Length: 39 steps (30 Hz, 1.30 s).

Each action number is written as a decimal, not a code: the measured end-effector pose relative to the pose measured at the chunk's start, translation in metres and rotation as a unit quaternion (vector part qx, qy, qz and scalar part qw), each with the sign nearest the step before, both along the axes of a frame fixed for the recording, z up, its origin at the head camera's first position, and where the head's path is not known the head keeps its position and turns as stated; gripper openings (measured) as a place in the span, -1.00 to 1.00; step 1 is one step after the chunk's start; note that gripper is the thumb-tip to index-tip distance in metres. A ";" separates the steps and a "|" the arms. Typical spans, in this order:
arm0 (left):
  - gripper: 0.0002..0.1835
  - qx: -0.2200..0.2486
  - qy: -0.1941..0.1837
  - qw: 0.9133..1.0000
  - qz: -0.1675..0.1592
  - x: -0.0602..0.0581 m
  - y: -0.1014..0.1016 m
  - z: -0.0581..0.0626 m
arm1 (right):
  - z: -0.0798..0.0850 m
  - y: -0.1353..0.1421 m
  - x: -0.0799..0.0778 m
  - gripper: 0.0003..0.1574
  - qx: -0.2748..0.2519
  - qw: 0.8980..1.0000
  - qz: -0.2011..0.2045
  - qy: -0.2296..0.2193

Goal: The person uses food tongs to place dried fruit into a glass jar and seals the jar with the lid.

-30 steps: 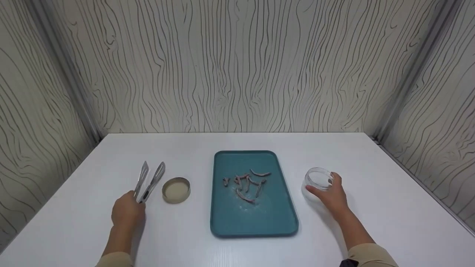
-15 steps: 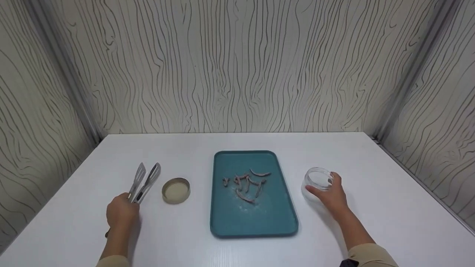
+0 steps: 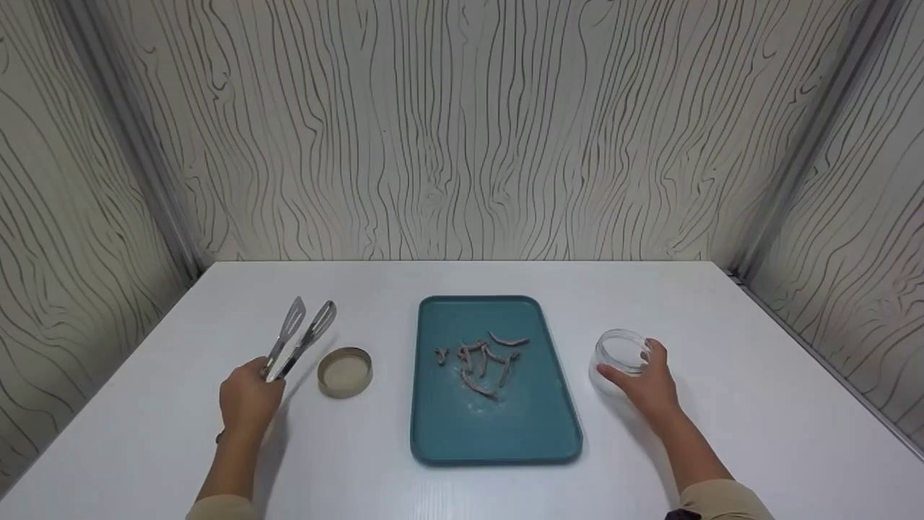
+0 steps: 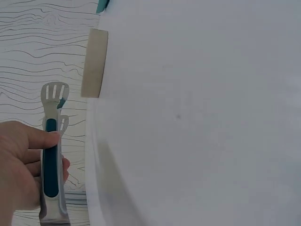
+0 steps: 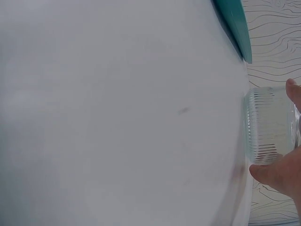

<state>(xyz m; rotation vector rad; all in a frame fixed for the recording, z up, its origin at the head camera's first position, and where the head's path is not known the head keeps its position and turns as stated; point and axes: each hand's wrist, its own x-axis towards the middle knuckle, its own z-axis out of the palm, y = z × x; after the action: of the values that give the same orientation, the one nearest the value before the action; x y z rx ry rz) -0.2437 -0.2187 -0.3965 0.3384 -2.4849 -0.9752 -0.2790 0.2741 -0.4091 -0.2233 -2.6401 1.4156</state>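
Observation:
My left hand grips metal tongs with slotted heads and a teal grip strip, seen close in the left wrist view. The two arms of the tongs stand apart, with nothing between them, above the table. On the right, my right hand holds a clear glass jar around its side, thumb and fingers on opposite sides. That jar stands upright on the table, and its mouth is uncovered. Between the hands, several thin brownish-pink strips lie on a teal tray; their kind is unclear.
A round, shallow beige lid lies between the tongs and the tray. Everything rests on a white table. Wood-grain patterned panels enclose its back and sides.
My left hand with the tongs dipped slightly left and back, then rose forward and to the right. My right hand and the jar stayed in place, as did the strips on the tray.

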 end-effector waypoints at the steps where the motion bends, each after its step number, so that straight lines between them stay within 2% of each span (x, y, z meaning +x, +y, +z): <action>1: -0.73 0.002 0.002 1.000 -0.004 0.000 0.002 0.002 | 0.000 0.000 0.000 0.30 0.000 1.000 0.001 -0.001; 9: -0.65 0.008 0.002 1.000 -0.029 -0.001 0.018 0.020 | 0.001 0.000 0.000 0.31 -0.010 1.000 0.002 -0.005; 15: -0.61 0.017 -0.016 0.999 -0.046 -0.001 0.029 0.028 | 0.001 0.001 -0.001 0.33 -0.011 1.000 0.004 -0.009; 23: -0.64 -0.004 0.007 0.997 -0.078 0.000 0.044 0.030 | 0.002 0.000 0.001 0.29 -0.011 1.000 0.002 -0.008; 30: -0.66 -0.016 -0.001 0.993 -0.113 0.001 0.064 0.032 | -0.001 0.001 0.000 0.30 -0.008 1.000 0.006 -0.006; 39: -0.87 -0.054 0.010 0.988 -0.146 0.000 0.084 0.020 | -0.001 0.000 0.000 0.31 0.002 1.000 0.003 -0.008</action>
<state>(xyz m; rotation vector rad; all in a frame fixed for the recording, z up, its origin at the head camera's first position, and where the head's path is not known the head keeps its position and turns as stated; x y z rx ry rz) -0.2436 -0.1349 -0.3765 -0.0738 -2.6048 -0.9408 -0.2792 0.2744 -0.4098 -0.2267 -2.6591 1.4166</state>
